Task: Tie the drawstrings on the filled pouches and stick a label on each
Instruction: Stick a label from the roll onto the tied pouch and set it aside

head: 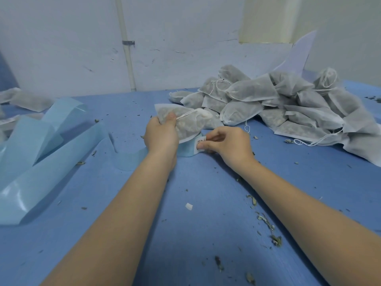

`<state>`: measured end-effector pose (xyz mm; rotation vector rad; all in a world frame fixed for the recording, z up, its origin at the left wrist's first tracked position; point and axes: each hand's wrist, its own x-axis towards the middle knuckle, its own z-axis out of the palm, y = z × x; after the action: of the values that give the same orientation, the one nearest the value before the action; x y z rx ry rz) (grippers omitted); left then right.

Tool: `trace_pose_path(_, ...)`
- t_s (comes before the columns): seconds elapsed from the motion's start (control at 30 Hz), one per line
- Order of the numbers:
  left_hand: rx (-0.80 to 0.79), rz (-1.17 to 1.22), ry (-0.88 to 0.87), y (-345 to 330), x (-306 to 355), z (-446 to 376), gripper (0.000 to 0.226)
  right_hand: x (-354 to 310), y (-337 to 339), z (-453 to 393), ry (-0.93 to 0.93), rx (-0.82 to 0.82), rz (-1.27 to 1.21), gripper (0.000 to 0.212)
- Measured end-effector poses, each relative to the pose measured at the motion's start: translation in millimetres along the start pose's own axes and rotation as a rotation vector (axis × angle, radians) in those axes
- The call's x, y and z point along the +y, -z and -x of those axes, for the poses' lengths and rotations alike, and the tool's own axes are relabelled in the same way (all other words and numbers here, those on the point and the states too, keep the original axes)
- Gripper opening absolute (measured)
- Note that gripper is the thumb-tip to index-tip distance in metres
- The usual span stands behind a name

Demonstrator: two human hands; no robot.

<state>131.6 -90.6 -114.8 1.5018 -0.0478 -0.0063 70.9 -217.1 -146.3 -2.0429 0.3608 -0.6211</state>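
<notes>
My left hand [160, 135] grips a filled white mesh pouch [185, 120] just above the blue table, thumb pressed on its top near the drawstring. Directly below the pouch sits a light blue roll of label backing [186, 150]. My right hand [226, 144] pinches a small white printed label [201, 142] at the edge of that roll, right beside the pouch. A big heap of filled pouches [278, 106] with loose white strings lies to the right.
A long strip of used light blue backing tape [37, 153] curls across the left of the blue table [195, 234]. A few more pouches [28, 101] lie at far left. Dried herb crumbs [266, 219] are scattered near my right forearm. The wall stands close behind.
</notes>
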Motion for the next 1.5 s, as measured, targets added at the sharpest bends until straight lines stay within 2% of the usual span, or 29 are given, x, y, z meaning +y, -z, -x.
trace_pose_path(0.27,0.023,-0.034,-0.025,-1,-1,1,0.018,-5,-1,7,0.0,0.044,0.103,0.021)
trace_pose_path(0.5,0.037,-0.066,-0.042,-2,-2,3,0.022,-11,-4,18,0.078,0.019,0.195,0.032)
trace_pose_path(0.7,0.035,-0.067,-0.044,-3,-4,3,0.02,-13,-4,25,0.122,-0.002,0.268,0.025)
trace_pose_path(1.03,0.041,-0.138,-0.108,-5,-7,3,0.031,-19,1,35,0.141,-0.132,0.212,0.021)
trace_pose_path(1.17,0.043,-0.136,-0.102,-4,-7,2,0.029,-23,0,40,0.147,-0.293,0.248,0.017)
trace_pose_path(1.3,0.039,-0.116,-0.104,-2,-7,3,0.026,-24,11,45,0.106,-0.407,0.169,0.017)
trace_pose_path(1.4,0.013,-0.138,-0.199,-1,-8,7,0.019,-28,30,45,0.063,-0.317,0.135,0.019)
trace_pose_path(1.5,-0.032,-0.148,-0.336,-1,-6,16,0.017,-36,46,45,0.124,-0.197,0.032,0.02)
